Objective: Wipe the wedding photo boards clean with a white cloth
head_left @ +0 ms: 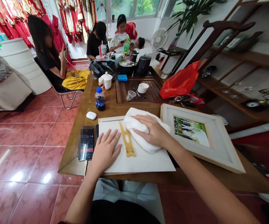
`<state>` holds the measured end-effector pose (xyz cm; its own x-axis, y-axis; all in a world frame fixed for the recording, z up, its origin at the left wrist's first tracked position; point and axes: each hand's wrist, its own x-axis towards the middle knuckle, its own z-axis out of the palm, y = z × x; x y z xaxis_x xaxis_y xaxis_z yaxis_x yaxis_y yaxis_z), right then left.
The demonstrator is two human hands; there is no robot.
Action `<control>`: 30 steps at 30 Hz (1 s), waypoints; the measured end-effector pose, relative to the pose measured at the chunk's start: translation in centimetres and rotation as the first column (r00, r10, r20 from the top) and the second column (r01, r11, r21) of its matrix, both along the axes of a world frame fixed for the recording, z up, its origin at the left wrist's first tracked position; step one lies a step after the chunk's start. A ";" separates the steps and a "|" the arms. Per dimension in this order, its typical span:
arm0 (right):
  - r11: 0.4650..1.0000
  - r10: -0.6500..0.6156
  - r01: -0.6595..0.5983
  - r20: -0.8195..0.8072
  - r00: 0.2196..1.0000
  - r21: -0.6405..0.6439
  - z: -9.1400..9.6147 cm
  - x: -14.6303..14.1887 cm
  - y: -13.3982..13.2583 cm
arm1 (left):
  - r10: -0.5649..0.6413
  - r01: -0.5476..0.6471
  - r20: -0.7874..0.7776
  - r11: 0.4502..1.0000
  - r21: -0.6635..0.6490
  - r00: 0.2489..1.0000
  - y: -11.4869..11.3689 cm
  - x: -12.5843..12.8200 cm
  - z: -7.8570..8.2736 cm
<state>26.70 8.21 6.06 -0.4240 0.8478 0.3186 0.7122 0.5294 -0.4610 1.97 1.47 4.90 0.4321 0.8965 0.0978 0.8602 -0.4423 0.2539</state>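
Note:
My left hand (pixel 108 150) lies flat with its fingers spread on a white board (pixel 115 165) at the table's near edge. Under my right hand (pixel 152 129) is a bunched white cloth (pixel 134 113), with my fingers and thumb curled over it. The cloth rests on the right part of the board. Between my hands lies a flat yellow piece (pixel 127 141) with a pointed end and an oval hole; its kind I cannot tell. To the right, a pale picture frame (pixel 225 149) holds a photo (pixel 190 130) of figures on grass.
A phone (pixel 86 143) and a white earbud case (pixel 91 115) lie left of the board. Farther back stand a blue-capped bottle (pixel 100 99), a lidded white cup (pixel 107 81) and a white bowl (pixel 143 88). A red plastic bag (pixel 181 81) sits right. Several people sit beyond.

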 end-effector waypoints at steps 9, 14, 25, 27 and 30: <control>0.947 0.315 -0.320 0.206 0.926 -0.013 1.0 -1.8 -0.2 | 0.044 -0.045 0.024 0.999 0.023 0.999 -0.4 0.5 0.0; 0.924 0.378 -0.382 0.248 0.892 -0.033 1.5 -1.4 -2.7 | 0.073 -0.073 0.028 0.997 0.030 0.997 -0.6 0.6 -0.4; 0.829 0.555 -0.551 0.270 0.787 -0.096 1.3 0.6 -7.9 | 0.092 -0.093 0.032 0.995 0.035 0.995 -0.6 0.8 -0.6; 0.821 0.567 -0.563 0.262 0.781 -0.096 1.2 0.8 -7.7 | 0.086 -0.087 0.024 0.996 0.031 0.996 -0.7 0.8 -0.5; 0.854 0.516 -0.515 0.264 0.815 -0.077 1.0 0.7 -6.6 | 0.085 -0.085 0.008 0.996 0.026 0.996 -0.8 0.9 -0.5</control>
